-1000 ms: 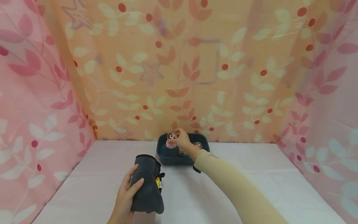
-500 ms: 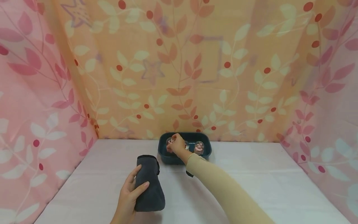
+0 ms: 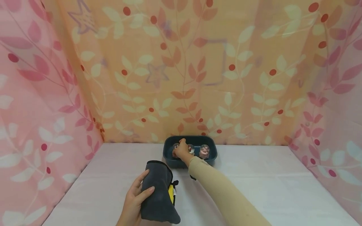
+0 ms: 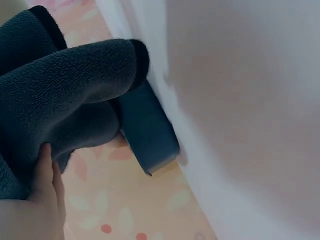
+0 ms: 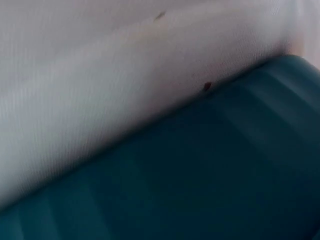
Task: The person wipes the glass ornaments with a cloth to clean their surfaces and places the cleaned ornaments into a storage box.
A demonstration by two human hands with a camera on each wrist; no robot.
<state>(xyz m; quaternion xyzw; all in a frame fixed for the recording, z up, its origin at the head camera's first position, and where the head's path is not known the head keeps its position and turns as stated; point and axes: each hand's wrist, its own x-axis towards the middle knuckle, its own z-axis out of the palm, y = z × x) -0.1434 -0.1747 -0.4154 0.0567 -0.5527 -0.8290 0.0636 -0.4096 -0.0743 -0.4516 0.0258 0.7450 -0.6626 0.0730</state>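
Note:
My left hand (image 3: 133, 198) grips a dark grey, black-edged fleece towel (image 3: 159, 196), folded up, with a yellow patch at its right side. The left wrist view shows the folds of this towel (image 4: 75, 70) and the fingers (image 4: 46, 175) pressed to it. Farther off, my right hand (image 3: 183, 151) reaches into a dark teal tray (image 3: 213, 153) and holds a small clear globe (image 3: 175, 146) with pink inside, partly hidden by the fingers. Two similar globes stand right of it: a middle one (image 3: 191, 148) and a right one (image 3: 204, 152).
The tray stands on a white-covered table (image 3: 249, 175) close to a flowered orange curtain (image 3: 181, 78). Pink flowered cloth hangs at both sides. In the right wrist view, the tray's blurred outer wall (image 5: 200, 165) fills the lower part.
My right hand has lowered the globe from above the tray down into its left side. The left hand has shifted slightly right and down with the towel, whose yellow patch shows again.

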